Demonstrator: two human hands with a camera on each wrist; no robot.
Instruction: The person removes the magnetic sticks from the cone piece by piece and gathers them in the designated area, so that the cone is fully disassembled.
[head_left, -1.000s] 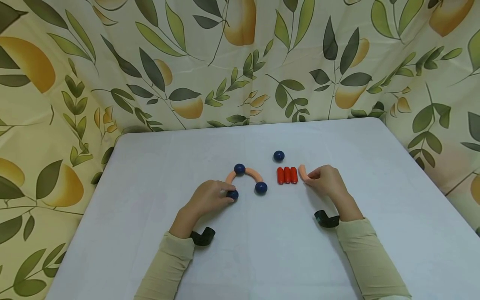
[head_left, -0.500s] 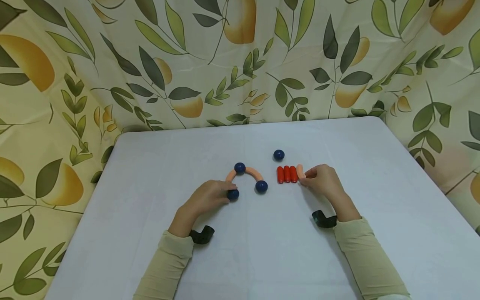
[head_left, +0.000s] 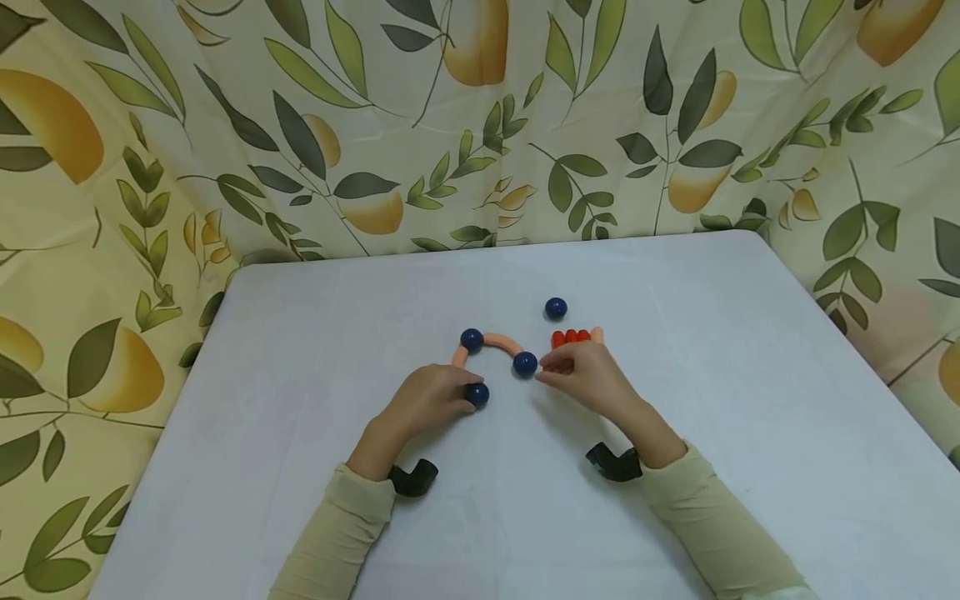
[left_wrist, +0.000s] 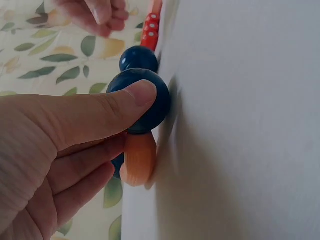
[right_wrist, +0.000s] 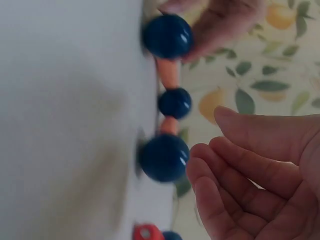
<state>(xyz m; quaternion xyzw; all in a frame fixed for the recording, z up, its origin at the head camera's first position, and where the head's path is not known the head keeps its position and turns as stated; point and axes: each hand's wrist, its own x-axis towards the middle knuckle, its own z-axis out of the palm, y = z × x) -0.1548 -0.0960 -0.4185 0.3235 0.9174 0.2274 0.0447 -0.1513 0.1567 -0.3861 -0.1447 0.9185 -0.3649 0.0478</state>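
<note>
My left hand (head_left: pixel 429 402) pinches a dark blue ball (head_left: pixel 477 396) between thumb and fingers, at the near left end of an arch. From this ball a curved peach rod (head_left: pixel 460 357) leads up to a second blue ball (head_left: pixel 472 339). Another curved peach rod (head_left: pixel 502 342) joins that one to a third blue ball (head_left: pixel 525 364). Beside the third ball is my right hand (head_left: pixel 592 382), its fingertips close to it. In the right wrist view that hand's fingers (right_wrist: pixel 210 200) are loosely bent, thumb apart, with nothing between them.
Several short red rods (head_left: pixel 572 336) stand in a row beyond my right hand, partly hidden by it, with a peach rod (head_left: pixel 597 334) at their right. A single blue ball (head_left: pixel 556 308) lies behind them. A patterned cloth (head_left: pixel 480 167) hangs behind the white table (head_left: pixel 337 308).
My right hand has put the curved peach rod beside the red rods, let go, and moved left to the arch's right ball. My left hand and its ball have shifted slightly right.
</note>
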